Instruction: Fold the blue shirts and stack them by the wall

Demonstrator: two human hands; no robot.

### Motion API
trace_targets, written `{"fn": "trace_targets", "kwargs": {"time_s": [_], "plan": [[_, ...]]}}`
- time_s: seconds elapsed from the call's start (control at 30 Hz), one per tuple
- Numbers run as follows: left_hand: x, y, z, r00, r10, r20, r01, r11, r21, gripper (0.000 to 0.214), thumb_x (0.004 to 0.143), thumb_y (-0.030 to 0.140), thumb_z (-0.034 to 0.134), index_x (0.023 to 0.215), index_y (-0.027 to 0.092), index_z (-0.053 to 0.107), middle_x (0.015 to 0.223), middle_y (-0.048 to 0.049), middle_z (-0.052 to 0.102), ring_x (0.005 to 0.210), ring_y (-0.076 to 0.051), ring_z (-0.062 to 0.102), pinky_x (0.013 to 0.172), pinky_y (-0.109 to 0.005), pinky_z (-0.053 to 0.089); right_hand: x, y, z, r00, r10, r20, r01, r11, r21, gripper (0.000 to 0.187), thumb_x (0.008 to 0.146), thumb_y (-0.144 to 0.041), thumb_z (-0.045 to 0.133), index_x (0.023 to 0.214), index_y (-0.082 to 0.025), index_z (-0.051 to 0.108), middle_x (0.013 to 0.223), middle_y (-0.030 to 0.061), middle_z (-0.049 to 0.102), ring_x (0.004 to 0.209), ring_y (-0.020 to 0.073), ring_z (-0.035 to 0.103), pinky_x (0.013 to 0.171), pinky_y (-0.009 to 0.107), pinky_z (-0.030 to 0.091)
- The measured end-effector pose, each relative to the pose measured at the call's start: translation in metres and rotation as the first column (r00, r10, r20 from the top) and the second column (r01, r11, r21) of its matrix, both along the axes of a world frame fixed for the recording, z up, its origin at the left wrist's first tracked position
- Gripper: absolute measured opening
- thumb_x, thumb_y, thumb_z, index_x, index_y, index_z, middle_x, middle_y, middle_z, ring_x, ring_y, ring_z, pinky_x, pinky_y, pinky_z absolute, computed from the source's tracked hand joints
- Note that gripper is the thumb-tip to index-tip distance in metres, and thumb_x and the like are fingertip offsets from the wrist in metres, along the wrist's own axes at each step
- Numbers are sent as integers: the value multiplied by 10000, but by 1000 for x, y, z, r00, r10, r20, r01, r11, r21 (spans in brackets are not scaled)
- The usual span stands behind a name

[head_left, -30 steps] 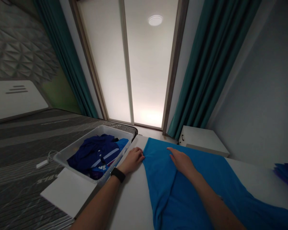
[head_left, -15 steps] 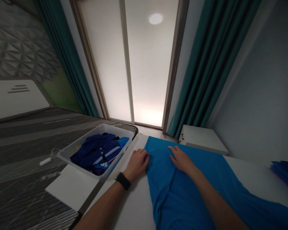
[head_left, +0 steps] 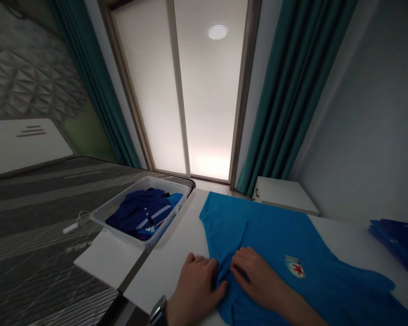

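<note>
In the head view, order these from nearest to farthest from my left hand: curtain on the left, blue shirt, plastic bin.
1. Blue shirt, touching the left hand.
2. Plastic bin, ahead to the left.
3. Curtain, far left.

Frosted sliding door (head_left: 209,104) straight ahead, with teal curtains (head_left: 292,90) hanging on both sides. Little white cabinet (head_left: 285,195) near the right one. Over left it's a dark gray striped mattress (head_left: 23,253) with a small white corded block (head_left: 70,228) on it, plus a white headboard (head_left: 17,151) and some chunky faceted wall paneling (head_left: 34,86).
</note>
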State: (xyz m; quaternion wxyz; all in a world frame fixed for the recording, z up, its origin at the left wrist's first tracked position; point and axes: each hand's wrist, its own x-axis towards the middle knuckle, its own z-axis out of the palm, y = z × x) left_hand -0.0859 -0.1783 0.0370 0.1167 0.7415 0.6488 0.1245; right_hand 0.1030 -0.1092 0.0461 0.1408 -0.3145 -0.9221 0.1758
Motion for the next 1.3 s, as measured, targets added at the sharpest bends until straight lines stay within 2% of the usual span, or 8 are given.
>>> {"fn": "trace_targets", "kwargs": {"time_s": [0.17, 0.3, 0.53, 0.63, 0.8, 0.9, 1.13, 1.3], "plan": [[1, -10, -11, 998, 61, 1, -61, 997, 45, 47, 816, 238, 557, 774, 227, 540, 826, -24, 688, 824, -228, 597, 789, -383, 303, 1, -25, -3, 998, 55, -25, -56, 997, -60, 109, 890, -156, 543, 913, -234, 614, 995, 12, 636, 970, 193, 575, 930, 357, 414], [-4, -21, -15, 994, 107, -4, -107, 991, 77, 82, 830, 214, 526, 751, 226, 544, 801, -25, 675, 801, -228, 582, 775, -387, 307, 7, -35, -5, 993, 116, 6, -115, 990, -75, 401, 847, -247, 639, 1238, -299, 572, 1201, 38, 614, 1098, 231, 556, 959, 377, 423], [-12, -40, -19, 988, 152, 35, -155, 981, 121, 181, 836, 200, 506, 658, 212, 480, 723, -20, 634, 750, -203, 559, 730, -371, 317, 23, -34, -16, 937, 334, 107, -346, 928, 138, 556, 900, -505, 594, 1423, -378, 453, 1444, 67, 511, 1271, 290, 489, 1033, 436, 383], [-12, -43, -20, 985, 169, 26, -171, 979, 110, 159, 779, 166, 527, 638, 204, 463, 723, -14, 623, 758, -202, 549, 743, -370, 314, 29, -32, -16, 917, 375, 135, -393, 907, 151, 595, 929, -541, 533, 1479, -396, 358, 1505, 51, 447, 1329, 271, 451, 1077, 435, 353], [-12, -46, -25, 983, 181, 13, -181, 974, 137, 95, 748, 136, 520, 693, 209, 493, 773, -19, 631, 807, -222, 542, 773, -383, 306, 35, -33, -14, 905, 393, 161, -409, 909, 77, 646, 936, -468, 561, 1513, -380, 284, 1570, 46, 324, 1414, 277, 345, 1137, 481, 299], [-12, -46, -26, 979, 201, 42, -205, 970, 134, 89, 758, 131, 508, 748, 218, 492, 768, -20, 635, 800, -223, 548, 771, -381, 311, 34, -38, -17, 904, 398, 159, -414, 907, 83, 641, 945, -389, 563, 1521, -314, 293, 1556, 60, 345, 1415, 260, 346, 1157, 457, 287], [-12, -47, -22, 977, 190, 99, -202, 971, 126, 145, 795, 136, 497, 876, 244, 549, 838, -29, 667, 864, -242, 582, 799, -388, 312, 31, -44, -34, 882, 461, 96, -470, 848, 244, 599, 977, -361, 504, 1527, -277, 283, 1468, 35, 488, 1370, 195, 420, 1150, 377, 325], [-12, -47, -21, 972, 212, 100, -223, 968, 118, 132, 758, 111, 489, 805, 228, 528, 789, -21, 648, 828, -232, 568, 781, -372, 302, 40, -43, -36, 893, 423, 150, -448, 815, 368, 484, 979, -412, 491, 1438, -267, 439, 1453, 52, 513, 1349, 202, 442, 1130, 372, 346]]}}
